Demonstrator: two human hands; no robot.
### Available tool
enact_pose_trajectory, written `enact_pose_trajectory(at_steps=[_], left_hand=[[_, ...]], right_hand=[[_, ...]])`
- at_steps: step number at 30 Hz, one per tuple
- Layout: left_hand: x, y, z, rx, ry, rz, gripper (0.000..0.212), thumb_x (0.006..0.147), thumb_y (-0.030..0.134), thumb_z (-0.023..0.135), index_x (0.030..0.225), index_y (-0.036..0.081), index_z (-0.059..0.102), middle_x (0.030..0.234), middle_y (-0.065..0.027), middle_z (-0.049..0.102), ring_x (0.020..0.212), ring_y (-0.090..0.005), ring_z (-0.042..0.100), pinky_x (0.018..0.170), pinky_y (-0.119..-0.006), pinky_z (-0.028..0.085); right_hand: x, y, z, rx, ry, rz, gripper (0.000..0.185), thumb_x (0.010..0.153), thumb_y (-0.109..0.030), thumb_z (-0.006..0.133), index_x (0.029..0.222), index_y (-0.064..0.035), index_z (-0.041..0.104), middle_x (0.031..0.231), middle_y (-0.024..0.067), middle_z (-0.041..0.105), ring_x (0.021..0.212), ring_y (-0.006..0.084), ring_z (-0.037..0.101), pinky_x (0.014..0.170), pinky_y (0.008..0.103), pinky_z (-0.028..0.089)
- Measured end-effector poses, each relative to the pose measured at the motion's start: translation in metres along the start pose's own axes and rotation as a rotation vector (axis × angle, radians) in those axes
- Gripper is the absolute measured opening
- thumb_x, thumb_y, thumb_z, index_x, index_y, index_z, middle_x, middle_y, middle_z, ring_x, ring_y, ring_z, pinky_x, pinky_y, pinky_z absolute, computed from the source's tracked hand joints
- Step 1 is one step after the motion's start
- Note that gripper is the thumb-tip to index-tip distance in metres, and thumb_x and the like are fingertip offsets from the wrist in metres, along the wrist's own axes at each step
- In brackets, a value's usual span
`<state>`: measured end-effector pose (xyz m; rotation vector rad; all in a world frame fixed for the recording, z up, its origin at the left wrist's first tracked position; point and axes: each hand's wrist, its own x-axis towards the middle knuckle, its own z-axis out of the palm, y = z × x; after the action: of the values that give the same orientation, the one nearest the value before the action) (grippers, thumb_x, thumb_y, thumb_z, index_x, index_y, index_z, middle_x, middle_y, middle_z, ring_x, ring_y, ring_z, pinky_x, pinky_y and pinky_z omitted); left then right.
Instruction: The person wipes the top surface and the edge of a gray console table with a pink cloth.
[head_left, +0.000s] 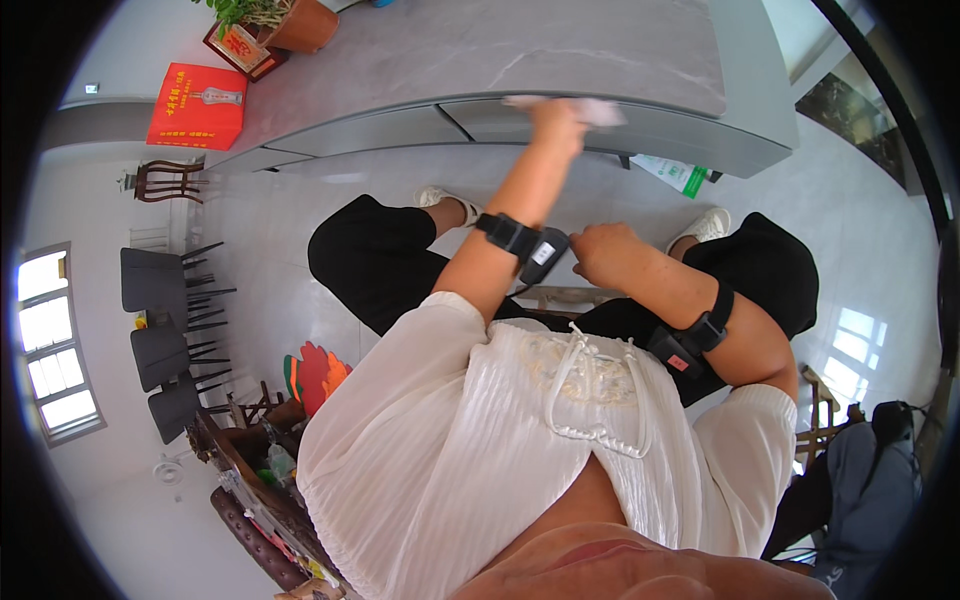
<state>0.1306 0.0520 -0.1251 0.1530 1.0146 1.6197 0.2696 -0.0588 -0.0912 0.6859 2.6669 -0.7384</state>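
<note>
My left hand (556, 124) holds a pale pink cloth (600, 112) at the front upper edge of a grey cabinet (465, 126), against a drawer front. Cloth and hand are slightly blurred. My right hand (606, 256) hangs between my knees, its fingers curled in and nothing visible in them. Close to its knuckles is a black strapped device (544, 256) on my left forearm. A similar strapped device (686, 349) sits near my right elbow. The grey marbled cabinet top (480, 52) stretches beyond my left hand.
A red box (196, 106), a framed plaque (232, 49) and a potted plant (300, 26) stand at the cabinet's left end. Under the cabinet's right part lies a white and green package (675, 172). Dark chairs (154, 281) line the left; another person's grey-clothed leg (862, 480) shows at right.
</note>
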Motion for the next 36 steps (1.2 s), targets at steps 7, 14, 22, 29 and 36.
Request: enact_pose_trajectory(at_steps=[7,14,22,29,36], left_hand=[[-0.009,0.002,0.023,-0.098,-0.185,-0.367,0.034,0.081,-0.004,0.03,0.112,-0.009,0.041,0.118,-0.023,0.044,0.114,-0.0353,0.042,0.1,-0.048,0.033],[0.023,0.167,-0.142,-0.295,0.157,0.118,0.04,0.072,-0.007,0.035,0.112,-0.007,0.036,0.116,-0.0222,0.042,0.108,-0.0429,0.044,0.092,-0.058,0.039],[-0.011,0.059,-0.031,0.243,0.111,0.19,0.023,0.081,-0.002,0.044,0.103,-0.01,0.045,0.106,-0.0204,0.05,0.095,-0.0318,0.055,0.081,-0.042,0.053],[-0.057,-0.021,0.065,0.218,-0.204,-0.107,0.033,0.079,0.004,0.053,0.108,-0.006,0.043,0.107,-0.0169,0.048,0.109,-0.0307,0.047,0.094,-0.047,0.038],[-0.022,0.05,-0.005,-0.008,-0.281,-0.096,0.036,0.077,0.002,0.04,0.11,-0.013,0.038,0.115,-0.0243,0.046,0.112,-0.0353,0.044,0.1,-0.048,0.034]], right_hand=[[0.004,0.001,0.001,-0.005,-0.167,0.067,0.02,0.076,-0.02,0.059,0.088,-0.0054,0.063,0.09,0.0128,0.064,0.084,0.0278,0.062,0.069,0.0385,0.05],[-0.004,0.001,0.002,0.063,-0.01,0.011,0.022,0.07,-0.013,0.062,0.09,-0.0045,0.063,0.088,0.0128,0.065,0.083,0.0277,0.063,0.068,0.0389,0.05],[0.0,-0.002,0.003,0.042,-0.141,0.021,0.023,0.066,-0.01,0.065,0.088,-0.0055,0.066,0.09,0.0131,0.065,0.085,0.0278,0.063,0.068,0.0375,0.049],[0.001,0.007,0.01,0.006,-0.09,-0.019,0.029,0.074,-0.027,0.062,0.092,-0.0052,0.057,0.083,0.0139,0.062,0.081,0.0316,0.06,0.069,0.0413,0.047],[0.004,0.007,0.01,0.051,-0.015,-0.003,0.029,0.074,-0.026,0.063,0.09,-0.0037,0.057,0.083,0.0151,0.061,0.08,0.0326,0.06,0.068,0.0412,0.048]])
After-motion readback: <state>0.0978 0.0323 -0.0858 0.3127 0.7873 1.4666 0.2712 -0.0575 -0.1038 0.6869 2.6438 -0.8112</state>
